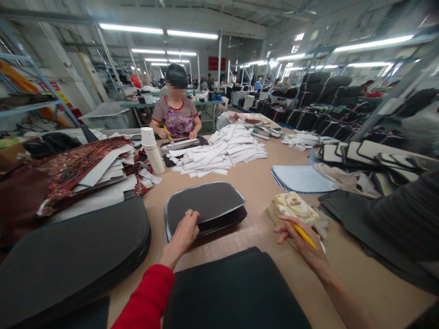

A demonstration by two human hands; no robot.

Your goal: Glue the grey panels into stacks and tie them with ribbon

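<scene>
White strips (224,148) lie heaped near a bottle (154,155), beyond the dark panel (212,198).

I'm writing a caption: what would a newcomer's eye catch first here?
Probably the big heap of white strips toward the far side of the brown tabletop. Closer in, the right hand holds a slim yellow-handled tool; the left hand touches a dark grey, rounded panel with pale edging.

Left hand (185,229): ring (188,213) fitted on one finger. Red sleeve (151,289), creased, covers forearm behind wrist. Right hand (302,240): forearm bare behind wrist.
</scene>
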